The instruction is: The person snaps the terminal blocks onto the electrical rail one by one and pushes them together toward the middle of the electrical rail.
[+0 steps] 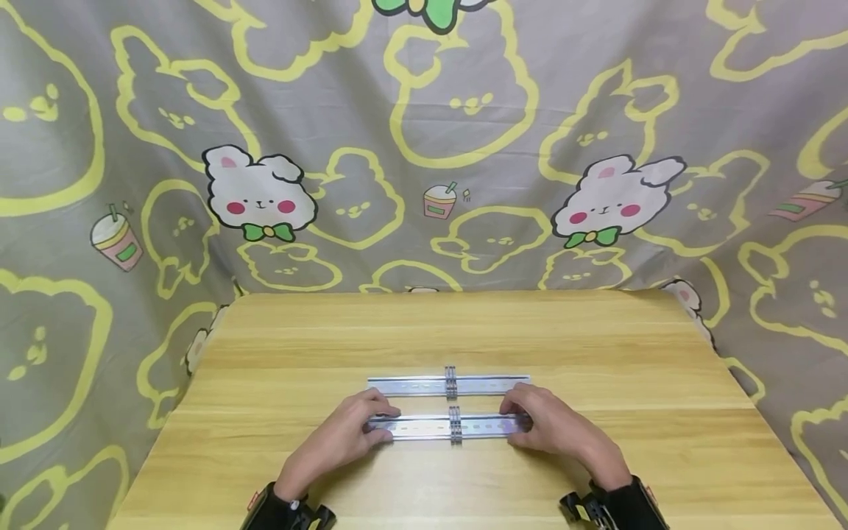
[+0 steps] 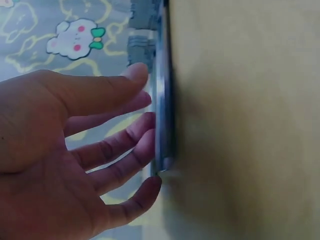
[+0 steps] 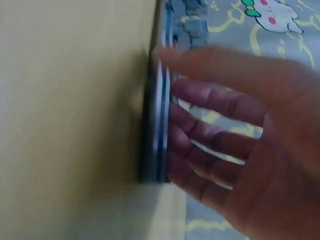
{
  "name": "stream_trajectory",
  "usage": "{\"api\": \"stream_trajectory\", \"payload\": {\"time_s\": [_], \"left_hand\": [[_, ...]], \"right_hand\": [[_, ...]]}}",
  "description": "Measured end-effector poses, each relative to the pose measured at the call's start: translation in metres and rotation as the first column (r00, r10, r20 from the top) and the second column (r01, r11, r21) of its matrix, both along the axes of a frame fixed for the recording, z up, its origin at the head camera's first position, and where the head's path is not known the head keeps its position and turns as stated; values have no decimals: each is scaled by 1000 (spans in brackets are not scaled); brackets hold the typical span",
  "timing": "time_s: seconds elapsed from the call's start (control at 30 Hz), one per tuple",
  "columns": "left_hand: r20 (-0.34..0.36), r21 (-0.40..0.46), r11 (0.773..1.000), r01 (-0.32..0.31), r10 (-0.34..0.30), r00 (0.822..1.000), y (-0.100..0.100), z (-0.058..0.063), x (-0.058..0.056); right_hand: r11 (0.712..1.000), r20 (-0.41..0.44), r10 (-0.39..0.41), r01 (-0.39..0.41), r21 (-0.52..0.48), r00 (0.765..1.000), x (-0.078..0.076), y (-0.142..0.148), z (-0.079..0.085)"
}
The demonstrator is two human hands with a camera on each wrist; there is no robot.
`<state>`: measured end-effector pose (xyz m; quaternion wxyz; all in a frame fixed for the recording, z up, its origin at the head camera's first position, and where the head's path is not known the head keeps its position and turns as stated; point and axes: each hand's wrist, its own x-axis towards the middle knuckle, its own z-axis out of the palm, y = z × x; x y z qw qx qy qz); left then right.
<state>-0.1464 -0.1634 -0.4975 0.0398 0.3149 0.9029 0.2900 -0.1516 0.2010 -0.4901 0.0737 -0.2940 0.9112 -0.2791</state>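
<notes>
A silvery slotted DIN rail (image 1: 424, 427) lies crosswise in front of me, with a cluster of small grey clip-like pieces (image 1: 455, 425) near its middle. At its left end is my left hand (image 1: 347, 434); in the left wrist view its thumb stands apart from the rail (image 2: 164, 100) and the fingertips reach its far side. My right hand (image 1: 556, 423) grips the right end, thumb on the near edge of the rail (image 3: 159, 120), fingers behind. Parallel and just beyond lies a second DIN rail (image 1: 411, 386) with similar clip-like pieces (image 1: 451, 383).
Both rails are on a wood-grain table (image 1: 424, 331). A grey curtain (image 1: 371, 221) printed with cartoon rabbits and yellow outlines hangs behind the table and along both sides. Black straps with cameras (image 1: 606, 508) sit on both wrists.
</notes>
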Motion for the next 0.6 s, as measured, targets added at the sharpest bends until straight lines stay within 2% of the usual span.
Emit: {"api": "stream_trajectory", "payload": {"time_s": [0.1,0.2,0.3,0.37,0.5,0.6], "left_hand": [[2,58,998,-10,10,1000,-5,6,-4],[-54,67,995,-71,74,996,-14,14,-13],[-155,9,988,-156,155,976,-28,20,-26],[-205,-48,980,-195,181,962,-39,23,-35],[-268,-128,961,-244,203,942,-56,28,-55],[-281,-160,945,-285,233,931,-63,32,-67]], "right_hand": [[999,-13,-35,35,-32,999,-5,11,9],[994,-119,-101,96,-47,988,-16,21,20],[988,-245,-156,156,-22,957,-27,25,26],[984,-287,-175,180,-8,942,-33,27,27],[976,-315,-205,219,9,927,-44,28,24],[970,-309,-224,243,24,924,-54,29,17]]}}
